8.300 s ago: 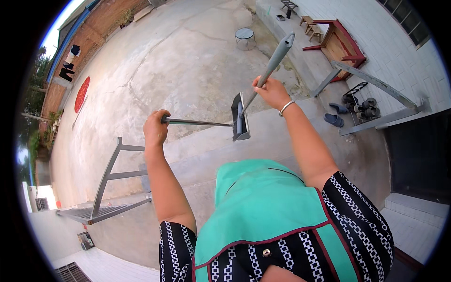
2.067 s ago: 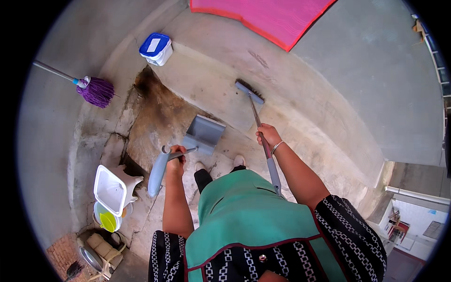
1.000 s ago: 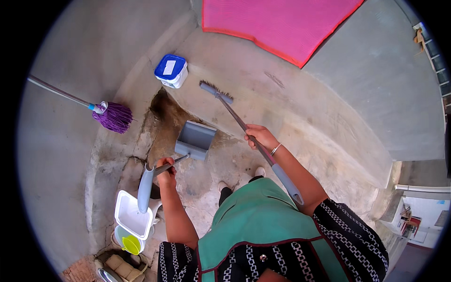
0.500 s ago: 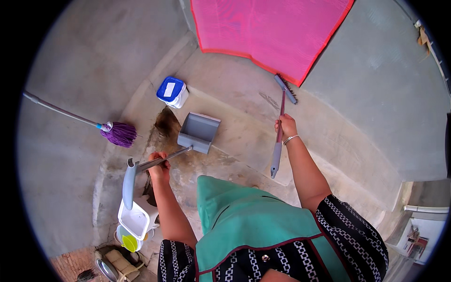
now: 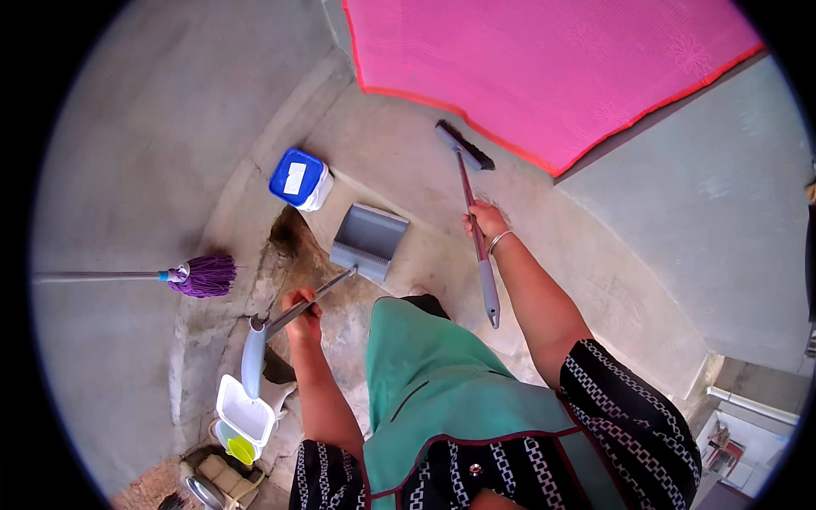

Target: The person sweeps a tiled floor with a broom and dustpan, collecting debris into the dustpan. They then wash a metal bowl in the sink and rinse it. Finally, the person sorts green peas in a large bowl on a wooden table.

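Right hand (image 5: 486,221) clasps broom (image 5: 470,194) shaft; bristle head at 12 o'clock. Left hand (image 5: 302,308) wraps dustpan (image 5: 371,242) handle; pan at 1 o'clock, left-side.

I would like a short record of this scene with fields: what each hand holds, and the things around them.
left hand: closed on the long handle of the grey dustpan, pan on the concrete floor
right hand: closed on the broom, brush head near the pink mat
near dustpan: white tub with blue lid
further left: purple mop
lower left: open white bin
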The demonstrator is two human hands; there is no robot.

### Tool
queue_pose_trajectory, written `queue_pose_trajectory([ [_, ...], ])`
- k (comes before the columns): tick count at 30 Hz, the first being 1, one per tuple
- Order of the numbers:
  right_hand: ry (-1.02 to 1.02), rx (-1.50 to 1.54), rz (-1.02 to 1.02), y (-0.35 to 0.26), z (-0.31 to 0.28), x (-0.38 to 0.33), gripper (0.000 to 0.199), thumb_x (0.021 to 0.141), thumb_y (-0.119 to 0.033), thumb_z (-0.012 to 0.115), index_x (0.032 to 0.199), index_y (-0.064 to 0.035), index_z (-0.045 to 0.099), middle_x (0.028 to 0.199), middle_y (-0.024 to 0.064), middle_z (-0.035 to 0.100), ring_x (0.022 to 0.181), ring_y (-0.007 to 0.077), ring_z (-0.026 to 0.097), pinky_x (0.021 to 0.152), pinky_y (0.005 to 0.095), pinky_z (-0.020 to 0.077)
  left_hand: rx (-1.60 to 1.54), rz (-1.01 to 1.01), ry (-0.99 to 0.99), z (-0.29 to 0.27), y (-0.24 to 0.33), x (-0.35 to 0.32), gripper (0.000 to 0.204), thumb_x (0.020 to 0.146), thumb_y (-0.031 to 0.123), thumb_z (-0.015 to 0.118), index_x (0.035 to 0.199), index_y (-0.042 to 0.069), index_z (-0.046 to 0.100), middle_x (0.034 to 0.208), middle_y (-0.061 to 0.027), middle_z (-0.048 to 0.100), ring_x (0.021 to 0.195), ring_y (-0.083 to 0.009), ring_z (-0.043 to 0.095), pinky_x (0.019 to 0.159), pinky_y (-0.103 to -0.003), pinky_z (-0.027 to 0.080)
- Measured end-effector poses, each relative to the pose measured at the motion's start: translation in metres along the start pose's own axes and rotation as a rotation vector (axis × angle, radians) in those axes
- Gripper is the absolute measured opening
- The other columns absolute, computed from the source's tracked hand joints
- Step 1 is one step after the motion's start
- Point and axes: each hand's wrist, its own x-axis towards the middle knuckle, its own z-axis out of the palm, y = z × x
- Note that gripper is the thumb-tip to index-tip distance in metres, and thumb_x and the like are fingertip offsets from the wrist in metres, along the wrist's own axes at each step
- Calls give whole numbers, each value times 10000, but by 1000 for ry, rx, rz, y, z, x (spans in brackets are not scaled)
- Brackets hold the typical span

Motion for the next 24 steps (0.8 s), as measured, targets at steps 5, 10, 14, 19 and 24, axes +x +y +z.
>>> queue_pose_trajectory([
  [5,-230,-300,248,-17,97,-38,76,821,-69,436,896,-77,435,657,72,499,432,136,458,358,269,359,9,0,30,18,48,18,303,815,348,454,628,113,493,703,-23,517,472,-107,412,454,-215,318],
  [10,-404,-264,461,-85,126,-106,198,868,-140,436,1051,-68,440,724,37,515,466,77,445,392,220,378,0,-20,65,33,97,8,289,807,344,458,629,119,498,683,-2,509,471,-89,396,453,-198,304],
  [14,-384,-156,441,-136,133,-129,76,871,-144,402,846,-92,451,698,25,498,491,72,448,405,222,373,56,-29,76,55,142,-20,287,809,337,448,621,126,494,668,3,501,467,-85,387,451,-201,293],
  [19,-363,36,339,-182,171,-125,134,887,-168,394,820,-71,458,704,29,515,502,68,482,427,209,415,71,50,25,79,184,-40,316,826,348,427,619,119,493,654,-2,505,463,-87,391,443,-216,291],
  [24,-436,448,471,-236,205,-76,169,902,-145,379,933,12,432,741,69,522,554,103,529,471,200,477,100,72,-48,141,213,-10,352,838,372,430,614,108,495,610,-8,500,445,-91,402,421,-221,306],
])
